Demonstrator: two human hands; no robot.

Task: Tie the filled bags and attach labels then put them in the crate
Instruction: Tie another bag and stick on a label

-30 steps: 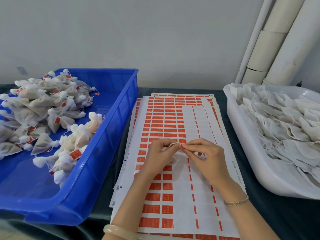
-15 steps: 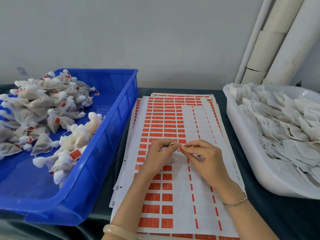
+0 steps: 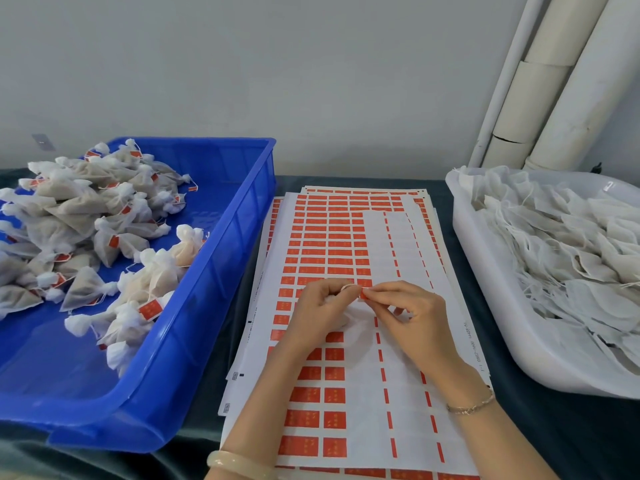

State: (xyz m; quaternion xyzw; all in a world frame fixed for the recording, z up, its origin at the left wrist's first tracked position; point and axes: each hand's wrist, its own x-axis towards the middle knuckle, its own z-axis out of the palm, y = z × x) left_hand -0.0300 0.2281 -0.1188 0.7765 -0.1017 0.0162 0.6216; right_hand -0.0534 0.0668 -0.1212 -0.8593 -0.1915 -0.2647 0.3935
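Nearest the camera, a pale smooth bangle (image 3: 239,462) circles the left wrist and a thin gold-coloured chain bracelet (image 3: 471,405) the right. Both forearms reach over a stack of white backing sheets printed with rows of red rectangular stickers (image 3: 360,375), which lies on the dark cloth-covered surface (image 3: 571,438).

Over the middle of the sheets the hands meet. The left hand (image 3: 318,313) has its grip curled round a small white mesh bag (image 3: 346,318). Most of the bag is hidden under the fingers, and a thin white string loop (image 3: 346,287) rises from it. The right hand (image 3: 408,317) pinches a small red label (image 3: 363,293) between thumb and forefinger, right at the string.

To the left, just beside the sheets, sits a blue plastic crate (image 3: 207,306). Its tall side wall stands between the hands and the heap of tied white bags with red labels (image 3: 79,216) inside.

To the right, a white plastic tub (image 3: 485,278) holds flat, untied white bags with loose strings (image 3: 571,244).

Beyond both containers is a plain grey wall, with white pipes (image 3: 554,81) running up the right corner.
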